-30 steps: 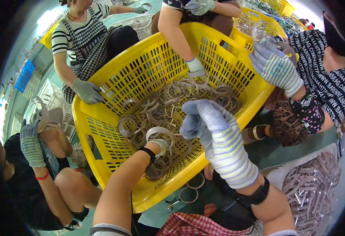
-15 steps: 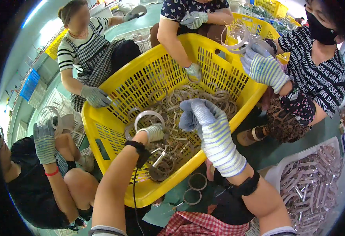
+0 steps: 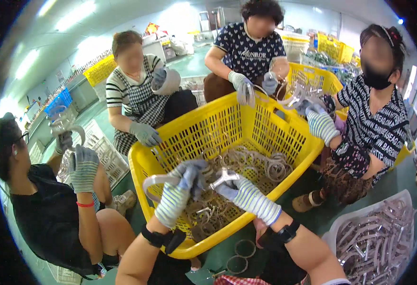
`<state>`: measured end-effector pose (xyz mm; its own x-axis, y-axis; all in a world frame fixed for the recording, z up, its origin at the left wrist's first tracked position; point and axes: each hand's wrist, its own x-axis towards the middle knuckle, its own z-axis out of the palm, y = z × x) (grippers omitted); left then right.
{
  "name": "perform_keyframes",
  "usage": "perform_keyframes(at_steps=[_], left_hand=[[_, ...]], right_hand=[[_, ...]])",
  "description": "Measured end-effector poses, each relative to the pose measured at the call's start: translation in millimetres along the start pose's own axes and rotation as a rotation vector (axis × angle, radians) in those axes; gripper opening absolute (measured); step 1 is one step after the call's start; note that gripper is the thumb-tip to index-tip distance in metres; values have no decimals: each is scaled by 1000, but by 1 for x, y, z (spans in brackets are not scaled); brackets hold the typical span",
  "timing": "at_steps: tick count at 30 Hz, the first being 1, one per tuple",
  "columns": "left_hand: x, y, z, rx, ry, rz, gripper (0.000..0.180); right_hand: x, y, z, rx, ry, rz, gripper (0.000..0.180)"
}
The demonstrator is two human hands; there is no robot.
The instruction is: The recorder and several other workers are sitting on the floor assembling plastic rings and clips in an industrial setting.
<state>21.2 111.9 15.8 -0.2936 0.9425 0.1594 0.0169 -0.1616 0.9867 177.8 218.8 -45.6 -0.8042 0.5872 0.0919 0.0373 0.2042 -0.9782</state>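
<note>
Left of centre, the left hand (image 3: 182, 191) grips a pale ring (image 3: 158, 179); mid-frame sits a yellow basket (image 3: 196, 118) of loose rings (image 3: 277, 166); at centre the right hand (image 3: 246, 194) pinches a shiny piece (image 3: 225, 177); lower right stands a white tub (image 3: 331, 237) of strips (image 3: 378, 237)

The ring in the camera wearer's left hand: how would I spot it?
Start with the big yellow basket in the middle. Over its left part is the wearer's left hand, in a striped glove. The grey ring curves out from that hand's left side, held up, not lying among the piled rings.
</note>
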Motion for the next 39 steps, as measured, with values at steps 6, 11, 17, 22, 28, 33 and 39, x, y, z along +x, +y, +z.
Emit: perform_keyframes(at_steps=[6,11,17,22,28,33,39], left_hand=[[-16,12,-7,-194,72,8,25],[-34,17,-6,-214,4,68,29],[-53,28,6,-53,-12,141,36],[-60,11,16,-81,-84,374,20],[-61,25,22,106,-38,406,25],[-37,32,-5,-166,199,172,31],[-44,15,-28,93,-593,-224,33]], right_hand=[[-1,0,7,-39,212,-247,19],[-11,-12,3,277,180,10,21],[-23,-18,-9,742,108,166,16],[-23,-29,-5,832,103,171,15],[-18,-25,-7,763,117,128,19],[-18,-29,26,429,64,99,27],[-23,-50,35,393,242,-99,35]])
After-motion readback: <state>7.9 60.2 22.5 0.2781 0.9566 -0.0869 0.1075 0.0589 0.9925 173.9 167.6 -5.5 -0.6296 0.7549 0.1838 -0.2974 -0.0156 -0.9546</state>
